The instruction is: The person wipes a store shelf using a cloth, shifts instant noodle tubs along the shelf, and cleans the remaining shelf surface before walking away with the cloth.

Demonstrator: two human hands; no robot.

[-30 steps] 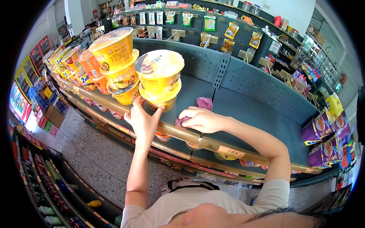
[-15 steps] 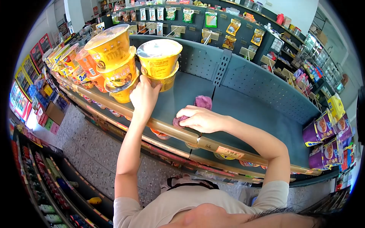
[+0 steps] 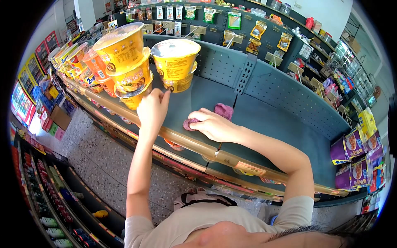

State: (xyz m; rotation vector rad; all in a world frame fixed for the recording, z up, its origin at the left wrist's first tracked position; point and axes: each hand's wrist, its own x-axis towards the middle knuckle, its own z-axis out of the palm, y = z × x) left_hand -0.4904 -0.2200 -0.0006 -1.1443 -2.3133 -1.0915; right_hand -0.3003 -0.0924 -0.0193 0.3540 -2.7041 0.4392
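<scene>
My left hand [image 3: 152, 110] is closed with fingers curled, beside the foot of a stack of three yellow instant noodle bowls [image 3: 131, 77]. A second stack of two yellow noodle bowls [image 3: 174, 64] stands just behind my fingertips, a small gap apart from them. Nothing shows in that hand; its palm side is hidden. My right hand [image 3: 215, 126] is wrapped over a purple cloth [image 3: 223, 110], pressing it on the dark grey shelf [image 3: 273, 124]. The cloth sticks out on both sides of the fingers.
A tan price rail [image 3: 186, 142] runs along the shelf's front edge. More noodle bowls [image 3: 78, 58] line the shelf at the left, and purple noodle packs [image 3: 351, 144] stand at the far right. Behind rises a perforated back panel [image 3: 289, 91]. A lower shelf holds more goods.
My right hand has slid the cloth left and slightly back across the shelf. My left hand has come away from the two-bowl stack, leaving a gap. The view has shifted slightly.
</scene>
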